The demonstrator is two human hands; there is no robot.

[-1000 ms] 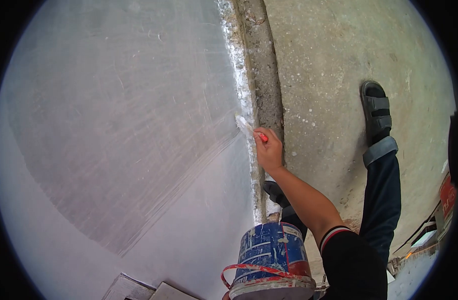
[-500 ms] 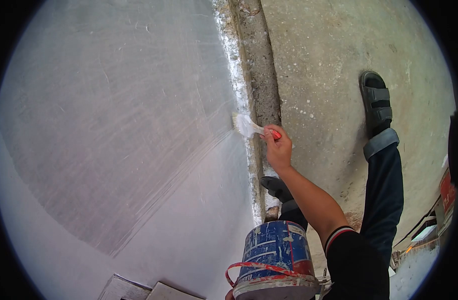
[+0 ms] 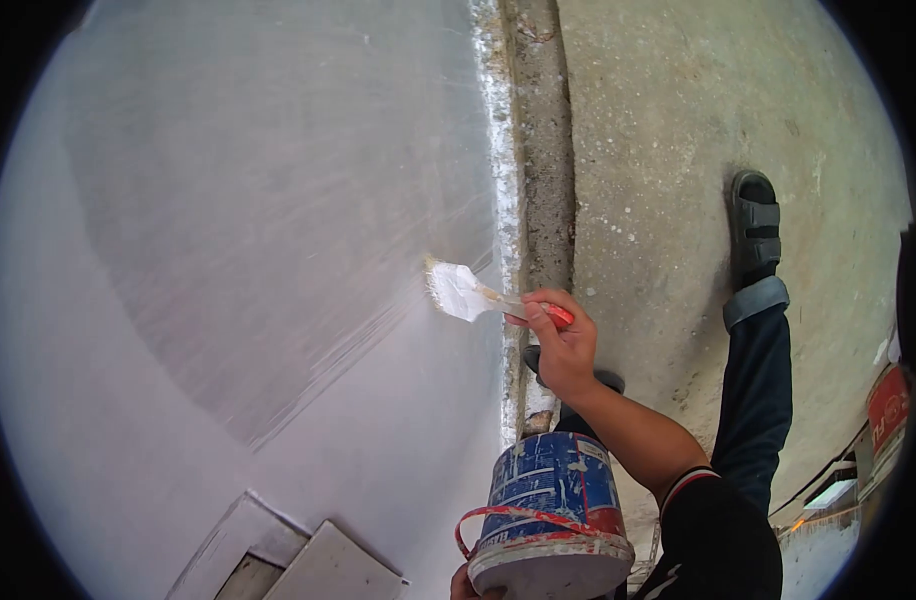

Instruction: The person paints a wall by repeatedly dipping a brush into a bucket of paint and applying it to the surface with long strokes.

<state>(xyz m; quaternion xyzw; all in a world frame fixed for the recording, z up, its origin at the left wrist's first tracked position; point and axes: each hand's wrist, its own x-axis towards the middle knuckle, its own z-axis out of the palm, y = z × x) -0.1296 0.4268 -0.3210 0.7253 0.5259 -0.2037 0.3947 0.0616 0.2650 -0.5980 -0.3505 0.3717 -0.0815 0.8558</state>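
My right hand (image 3: 560, 345) is closed round the red-tipped handle of a paint brush (image 3: 462, 290). White paint covers the brush head, whose bristles lie against the grey wall (image 3: 258, 190). At the bottom, my left hand (image 3: 468, 585) shows only in part, at the lower left rim of a blue paint bucket (image 3: 553, 485). The bucket has a red handle and paint stains, and white paint shows inside it. Whiter paint covers the lower part of the wall, with streaks along its border.
A rough ledge (image 3: 546, 150) with a white-spotted edge runs along the wall's base. On the concrete floor (image 3: 658, 180) stands my sandalled foot (image 3: 755, 225). Pale panels (image 3: 333, 570) are at the bottom left, and a red object (image 3: 886, 405) is at the right.
My right hand and the brush have moved down in the view, and the brush head has gone left from the wall's edge onto the grey surface. The camera view has shifted slightly.
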